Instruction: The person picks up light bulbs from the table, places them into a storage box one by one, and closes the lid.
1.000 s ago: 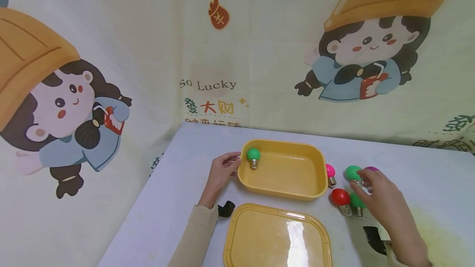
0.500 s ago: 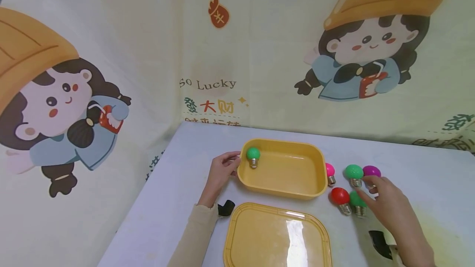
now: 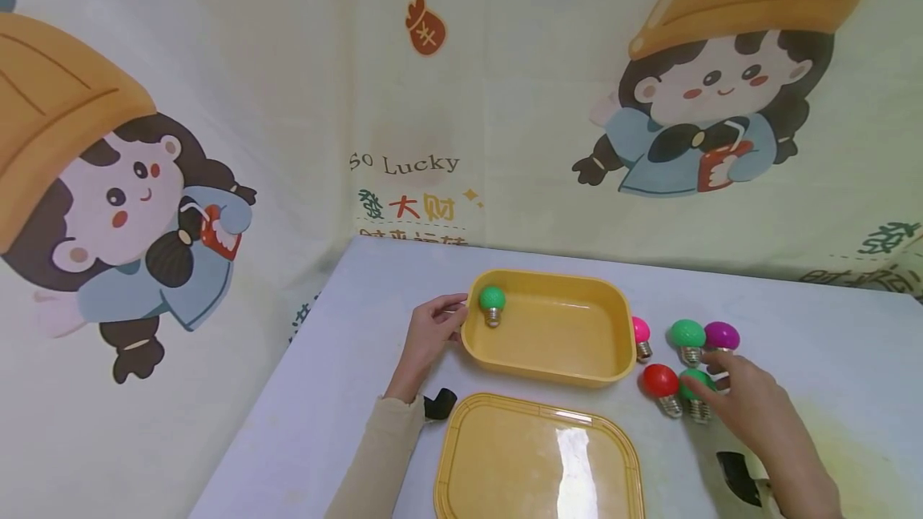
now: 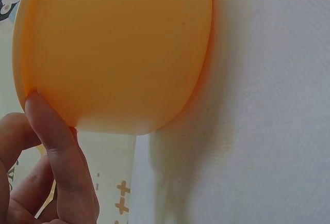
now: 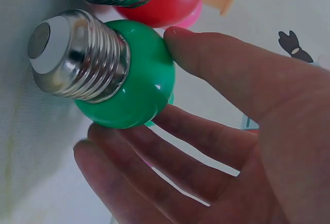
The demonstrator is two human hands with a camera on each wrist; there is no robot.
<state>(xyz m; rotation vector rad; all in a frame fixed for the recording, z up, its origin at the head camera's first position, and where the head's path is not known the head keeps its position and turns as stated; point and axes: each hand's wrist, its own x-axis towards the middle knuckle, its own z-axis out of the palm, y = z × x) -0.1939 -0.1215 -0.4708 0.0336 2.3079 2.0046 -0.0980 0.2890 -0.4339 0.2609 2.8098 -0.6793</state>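
Note:
My left hand (image 3: 430,336) pinches the left rim of a yellow plastic box (image 3: 555,343); in the left wrist view one finger (image 4: 56,141) lies against its outer wall. A green light bulb (image 3: 493,303) lies inside the box at the left. Over a group of bulbs to the right, my right hand (image 3: 757,403) has its thumb and fingers around the nearer green light bulb (image 5: 139,74), which lies on the table. Around it lie a red bulb (image 3: 660,381), another green bulb (image 3: 688,335) and a purple bulb (image 3: 722,335).
A pink bulb (image 3: 641,331) lies against the box's right side. In front of the box a flat yellow lid (image 3: 505,463) lies on the white table (image 3: 324,423). A printed cloth (image 3: 534,102) hangs behind and at the left.
My right hand has moved from the farther green bulb and the purple bulb down toward the nearer green bulb, and its fingers now surround it. The left hand has stayed at the box.

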